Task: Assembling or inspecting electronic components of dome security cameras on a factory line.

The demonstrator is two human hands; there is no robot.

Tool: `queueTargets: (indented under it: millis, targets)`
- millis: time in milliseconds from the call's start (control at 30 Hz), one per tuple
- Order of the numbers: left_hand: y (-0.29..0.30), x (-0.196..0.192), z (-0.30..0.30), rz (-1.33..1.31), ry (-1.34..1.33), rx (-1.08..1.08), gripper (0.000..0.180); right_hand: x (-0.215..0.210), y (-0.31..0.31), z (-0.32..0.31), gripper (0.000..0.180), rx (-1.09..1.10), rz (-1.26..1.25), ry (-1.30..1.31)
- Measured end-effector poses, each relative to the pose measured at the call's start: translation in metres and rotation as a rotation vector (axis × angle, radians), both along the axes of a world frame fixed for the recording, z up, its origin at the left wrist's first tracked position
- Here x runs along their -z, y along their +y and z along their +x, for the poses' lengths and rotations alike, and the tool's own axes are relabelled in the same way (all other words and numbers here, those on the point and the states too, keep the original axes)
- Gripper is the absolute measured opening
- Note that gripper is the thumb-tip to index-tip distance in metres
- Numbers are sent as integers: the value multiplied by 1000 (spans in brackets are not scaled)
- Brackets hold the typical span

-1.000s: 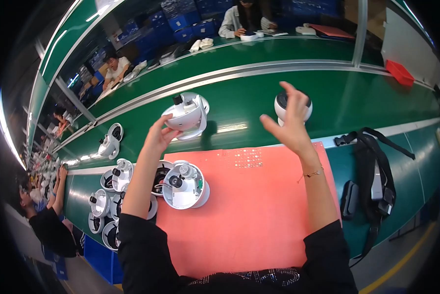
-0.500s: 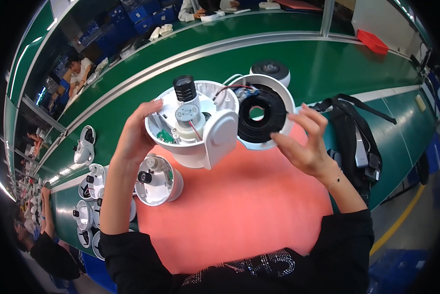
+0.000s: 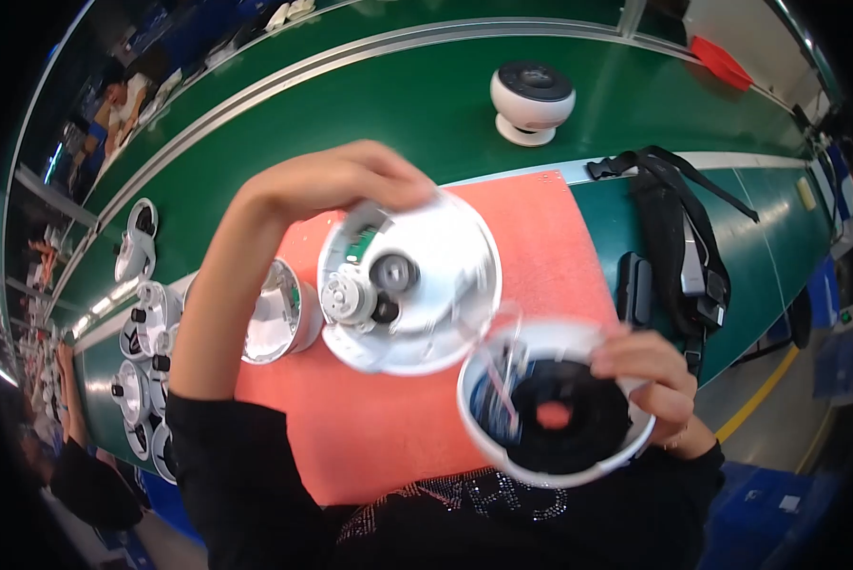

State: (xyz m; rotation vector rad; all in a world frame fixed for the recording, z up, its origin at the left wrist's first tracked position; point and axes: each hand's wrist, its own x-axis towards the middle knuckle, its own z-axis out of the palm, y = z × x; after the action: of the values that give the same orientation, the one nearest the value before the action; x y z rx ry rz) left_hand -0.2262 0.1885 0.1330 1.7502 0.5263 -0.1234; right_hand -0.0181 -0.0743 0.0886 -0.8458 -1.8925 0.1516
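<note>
My left hand (image 3: 369, 176) is closed on the far rim of a round white camera housing (image 3: 436, 256), its open side turned up. Inside it show a lens barrel (image 3: 394, 274), a silver motor (image 3: 347, 298) and a green circuit board (image 3: 361, 244). My right hand (image 3: 650, 375) grips the right rim of a white bowl-shaped cover (image 3: 483, 446) with a black ring (image 3: 578, 446) inside it. Thin wires run between the two parts. Both parts are somewhat blurred and held above the orange mat (image 3: 369, 446).
Another open housing (image 3: 289, 318) stands at the mat's left. Several similar housings (image 3: 137, 389) crowd the bench farther left. A round white device with a black top (image 3: 533, 100) stands on the green bench behind. At right lie a black strap bag (image 3: 669, 209) and a dark case (image 3: 634, 290).
My left hand has moved to the housing's far rim, and the housing has turned. My right hand now holds the cover, which has come down toward me and away from the housing.
</note>
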Motion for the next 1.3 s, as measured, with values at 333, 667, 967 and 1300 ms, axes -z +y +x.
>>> queueTargets:
  millis: [333, 667, 967, 1300]
  targets:
    - [-111, 28, 65, 177, -1, 736, 29, -8, 1, -22, 51, -264, -831, 155]
    - [-214, 64, -97, 266, -265, -422, 60, 3, 11, -31, 54, -362, -973, 106]
    - [-233, 57, -83, 591, -78, -503, 52, 2, 26, -42, 37, -99, -663, -132]
    - [-201, 43, -78, 581, 170, -249, 58, 2, 44, -42, 29, 63, -726, -426]
